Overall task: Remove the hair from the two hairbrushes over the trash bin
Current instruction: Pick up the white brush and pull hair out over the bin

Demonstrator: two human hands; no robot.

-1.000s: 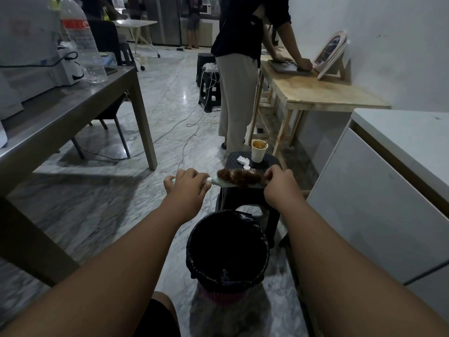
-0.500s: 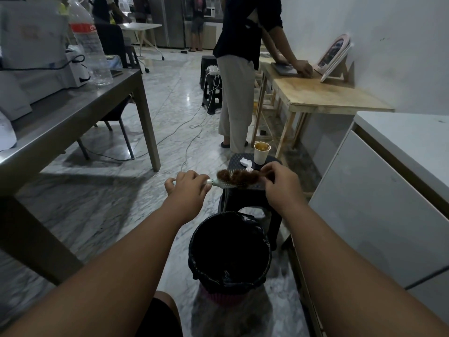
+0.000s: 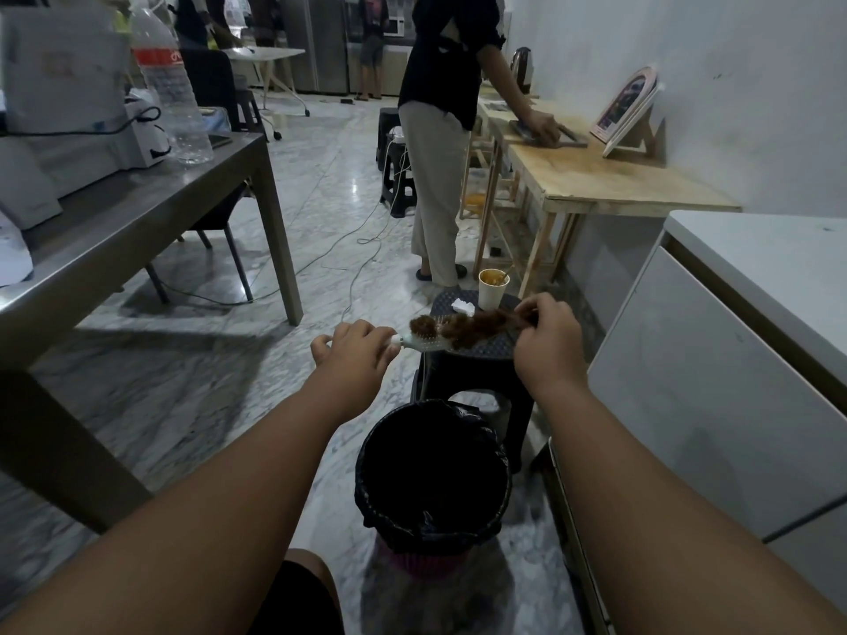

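Marble floor [image 3: 330, 185]. Left hand [image 3: 355, 348] fisted around a pale hairbrush [image 3: 424, 343] handle; right hand [image 3: 547, 334] pinching brown hair [image 3: 476, 325] off it, above a black-lined trash bin [image 3: 433, 474], before a black stool [image 3: 476, 355].

You could read nothing: the red label on the far-left water bottle [image 3: 170, 91] was too blurred.

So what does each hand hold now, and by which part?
The left hand grips the pale green plastic hairbrush by its handle. The right hand pinches the clump of brown hair at its right end.
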